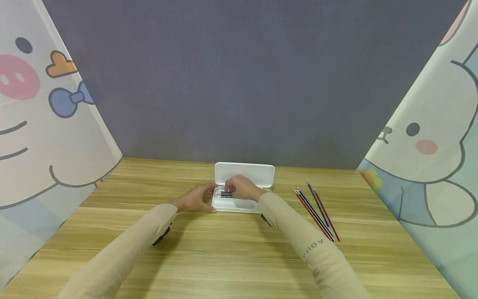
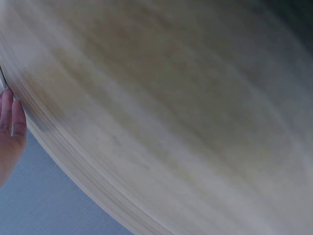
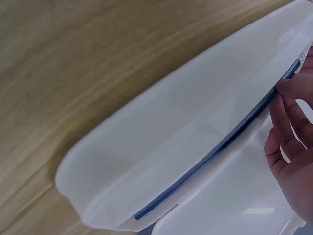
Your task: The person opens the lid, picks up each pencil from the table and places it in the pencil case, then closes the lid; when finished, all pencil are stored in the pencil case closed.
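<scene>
Pinches a dark blue pencil [image 3: 195,169] between thumb and fingers of the right hand [image 1: 242,188] — down in the rear part of a white pencil case [image 1: 237,204], lengthwise along it. Cannot tell how many others lie beneath those fingers. Rests the left hand [image 1: 196,198], spread and unclenched, at the left end of the case, with the thumb at the near corner and the fingers by the far one. Sits, case and all, at the middle of a wooden table [image 1: 209,257] toward its far edge, with the lid [image 1: 259,175] raised behind. Shows, to the right of the case and apart from it, loose red and dark pencils [image 1: 315,214] — some side by side, some spread. Wears beige sleeves [image 1: 127,245].
</scene>
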Demonstrator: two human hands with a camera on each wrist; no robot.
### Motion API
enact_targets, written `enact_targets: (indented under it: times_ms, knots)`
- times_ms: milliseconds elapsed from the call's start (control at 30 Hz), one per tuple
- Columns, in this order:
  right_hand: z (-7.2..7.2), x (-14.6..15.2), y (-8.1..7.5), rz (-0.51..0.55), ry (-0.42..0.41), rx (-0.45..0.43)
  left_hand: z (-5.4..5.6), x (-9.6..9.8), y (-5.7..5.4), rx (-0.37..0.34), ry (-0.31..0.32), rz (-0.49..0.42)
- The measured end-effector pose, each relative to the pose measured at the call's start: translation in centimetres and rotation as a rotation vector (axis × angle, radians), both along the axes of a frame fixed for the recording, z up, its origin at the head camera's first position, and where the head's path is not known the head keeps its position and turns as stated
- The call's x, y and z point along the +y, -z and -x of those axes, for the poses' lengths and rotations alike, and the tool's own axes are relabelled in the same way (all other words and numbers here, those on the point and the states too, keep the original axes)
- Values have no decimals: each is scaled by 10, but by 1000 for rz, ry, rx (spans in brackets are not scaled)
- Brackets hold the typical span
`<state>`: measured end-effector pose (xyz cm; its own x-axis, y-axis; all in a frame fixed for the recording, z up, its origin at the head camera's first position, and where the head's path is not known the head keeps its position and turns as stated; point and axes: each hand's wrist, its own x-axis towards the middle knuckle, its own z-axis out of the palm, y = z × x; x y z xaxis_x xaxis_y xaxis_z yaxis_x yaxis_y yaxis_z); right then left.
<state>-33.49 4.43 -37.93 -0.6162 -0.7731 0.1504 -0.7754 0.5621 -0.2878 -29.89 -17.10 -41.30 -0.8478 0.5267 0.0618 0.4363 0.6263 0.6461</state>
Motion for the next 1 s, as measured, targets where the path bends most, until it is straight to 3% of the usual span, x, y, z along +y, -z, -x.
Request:
enact_targets:
  times_ms: [300, 533, 700, 1000]
  knots:
    - [2, 3, 3, -1, 3, 17, -1, 0, -1, 23, 12, -6]
    - [0, 10, -4, 11, 42, -20, -2, 1, -3, 16, 11, -5]
    - [1, 23, -6, 23, 44, 15, -2, 2, -3, 18, 16, -12]
    - [-2, 52, -13, 24, 87, -24, -4, 1, -4, 22, 26, -22]
